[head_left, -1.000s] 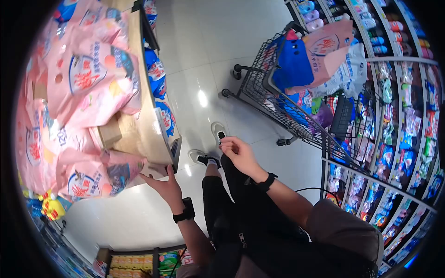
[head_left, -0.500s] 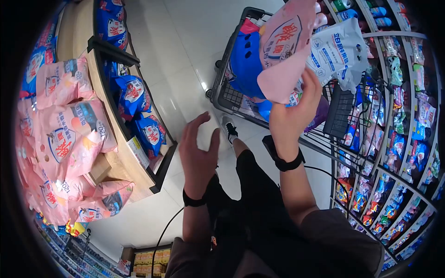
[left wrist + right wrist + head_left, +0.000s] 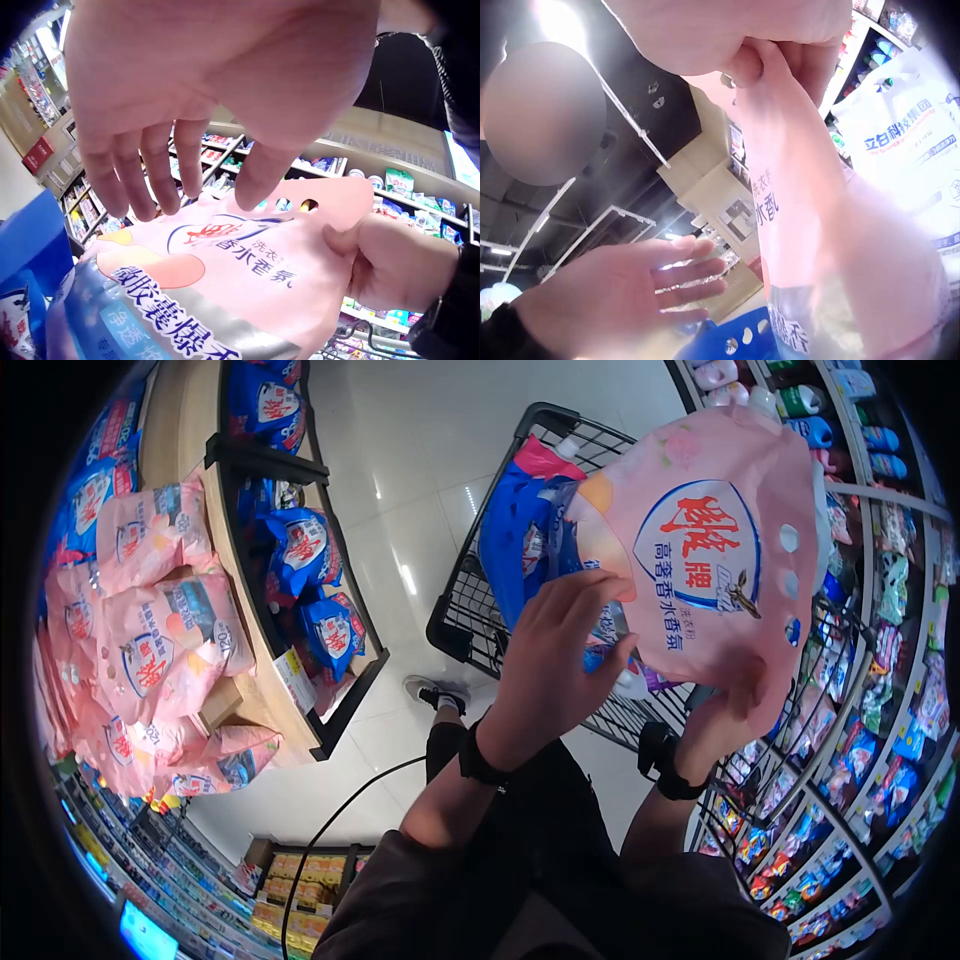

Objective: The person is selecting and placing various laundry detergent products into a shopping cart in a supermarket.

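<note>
A large pink bag of laundry powder (image 3: 690, 460) stands up over the shopping cart (image 3: 450, 642), its printed face toward me. My right hand (image 3: 712, 738) pinches the bag's top edge near the handle holes, thumb on the printed side; the right wrist view shows the film bunched in that hand (image 3: 735, 34). My left hand (image 3: 550, 660) is beside the bag's left edge, fingers extended and thumb apart. In the left wrist view those fingers (image 3: 154, 169) hang over the bag's front. A blue bag (image 3: 510, 550) sits in the cart, left of the pink one.
On the left, a wooden display (image 3: 265, 690) bears stacked pink bags (image 3: 150, 650), with blue bags (image 3: 330, 635) on its side shelf. Shelves of packets (image 3: 900, 690) line the right side. A white bag (image 3: 907, 165) is behind the pink one. A cable (image 3: 335, 810) hangs near my left arm.
My left hand left the pink bag on the display and crossed right to the cart. My right hand reached the cart's pink bag, took hold of its top and drew it upright toward me.
</note>
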Motion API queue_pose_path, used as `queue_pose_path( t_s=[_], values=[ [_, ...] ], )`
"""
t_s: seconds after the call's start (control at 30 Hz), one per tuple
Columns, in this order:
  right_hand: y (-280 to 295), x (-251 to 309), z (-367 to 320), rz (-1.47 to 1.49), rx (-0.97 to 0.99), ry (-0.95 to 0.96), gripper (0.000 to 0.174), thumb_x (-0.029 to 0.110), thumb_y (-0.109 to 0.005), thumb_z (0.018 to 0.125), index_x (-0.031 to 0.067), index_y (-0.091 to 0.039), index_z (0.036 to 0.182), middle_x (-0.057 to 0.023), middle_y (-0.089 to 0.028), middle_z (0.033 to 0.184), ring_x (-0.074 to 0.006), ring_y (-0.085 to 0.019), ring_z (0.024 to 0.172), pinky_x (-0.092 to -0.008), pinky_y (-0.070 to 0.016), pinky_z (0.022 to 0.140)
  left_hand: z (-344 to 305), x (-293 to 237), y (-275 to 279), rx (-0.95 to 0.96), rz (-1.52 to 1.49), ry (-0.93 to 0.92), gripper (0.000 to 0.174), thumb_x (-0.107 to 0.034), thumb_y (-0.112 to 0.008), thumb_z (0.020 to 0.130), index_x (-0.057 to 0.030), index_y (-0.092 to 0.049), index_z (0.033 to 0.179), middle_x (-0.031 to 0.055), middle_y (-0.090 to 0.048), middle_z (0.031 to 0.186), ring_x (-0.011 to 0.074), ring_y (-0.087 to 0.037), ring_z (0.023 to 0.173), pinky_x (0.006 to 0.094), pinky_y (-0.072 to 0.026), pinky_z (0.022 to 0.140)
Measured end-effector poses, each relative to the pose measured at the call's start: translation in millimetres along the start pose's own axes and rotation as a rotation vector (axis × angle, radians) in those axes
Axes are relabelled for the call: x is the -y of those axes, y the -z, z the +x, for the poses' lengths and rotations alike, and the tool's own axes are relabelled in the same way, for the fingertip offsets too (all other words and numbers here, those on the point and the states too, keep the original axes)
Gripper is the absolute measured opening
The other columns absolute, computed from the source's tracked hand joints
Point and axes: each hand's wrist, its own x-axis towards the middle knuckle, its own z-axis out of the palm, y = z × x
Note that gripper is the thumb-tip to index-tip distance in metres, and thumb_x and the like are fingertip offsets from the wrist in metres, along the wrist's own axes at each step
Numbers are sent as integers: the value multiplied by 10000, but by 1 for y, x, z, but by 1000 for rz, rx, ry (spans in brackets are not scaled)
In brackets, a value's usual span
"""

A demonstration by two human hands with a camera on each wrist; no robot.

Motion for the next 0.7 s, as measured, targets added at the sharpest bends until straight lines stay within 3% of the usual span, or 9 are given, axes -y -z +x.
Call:
queue_pose_path(
  t_s=[0.1,0.17,0.3,0.4,0.47,0.5,0.57,0.63,0.7],
  values=[
    [-13,6,-2,130,-30,16,293,7,-533,928,-74,-633,1191,-35,-639,993,-137,-604,849,-250,-492,769,-13,0,-8,-36,17,40,525,-81,-817,794,-48,-615,1277,142,-630,1283,360,-614,1183,422,-506,1007],
    [-3,-6,-12,248,5,21,339,-14,-510,901,-83,-583,1225,-97,-599,1105,-169,-605,928,-308,-561,803,-35,3,-10,-44,-29,79,540,-133,-800,814,-46,-592,1304,145,-576,1367,360,-564,1263,443,-461,1072],
    [-18,23,-20,197,-38,151,371,-31,-488,890,-90,-572,1247,-164,-615,1164,-239,-627,1019,-388,-574,884,-50,-10,-23,-116,-55,163,588,-164,-759,841,-15,-547,1370,183,-533,1421,376,-525,1319,460,-432,1101],
    [-20,18,-36,283,-131,69,361,3,-576,932,-106,-593,1276,-198,-629,1231,-289,-630,1042,-457,-566,955,-62,-18,-26,-146,3,177,666,-177,-731,858,16,-478,1444,225,-496,1470,385,-497,1362,476,-415,1116],
    [-13,28,-31,273,-143,84,353,21,-601,939,-104,-606,1269,-192,-638,1214,-293,-634,1033,-457,-566,947,-69,-27,-28,-87,11,156,811,-202,-721,869,37,-339,1544,274,-444,1523,387,-457,1411,498,-385,1137],
    [-9,33,-29,251,-177,83,347,39,-626,946,-103,-618,1263,-185,-646,1197,-297,-638,1023,-457,-566,939,-72,-33,-24,-117,10,155,811,-202,-721,869,37,-339,1544,274,-444,1523,387,-457,1411,498,-385,1137],
    [4,44,-28,317,-94,145,339,46,-630,947,-98,-637,1253,-182,-658,1191,-295,-643,1015,-458,-562,928,-81,-44,-11,-111,27,149,861,-218,-730,875,36,-287,1569,280,-445,1516,400,-449,1412,503,-365,1149],
    [20,68,-27,168,-160,272,374,85,-622,945,-98,-629,1272,-196,-651,1215,-296,-643,1018,-444,-549,947,-88,-56,4,-167,16,139,921,-240,-749,877,40,-233,1586,287,-412,1535,408,-438,1416,501,-354,1154],
    [41,85,-22,207,-140,433,399,27,-618,881,-107,-651,1256,-201,-650,1244,-330,-656,1048,-456,-545,973,-96,-62,19,-218,-72,93,945,-257,-761,880,57,-214,1584,289,-372,1559,408,-423,1423,502,-359,1152]
  ],
)
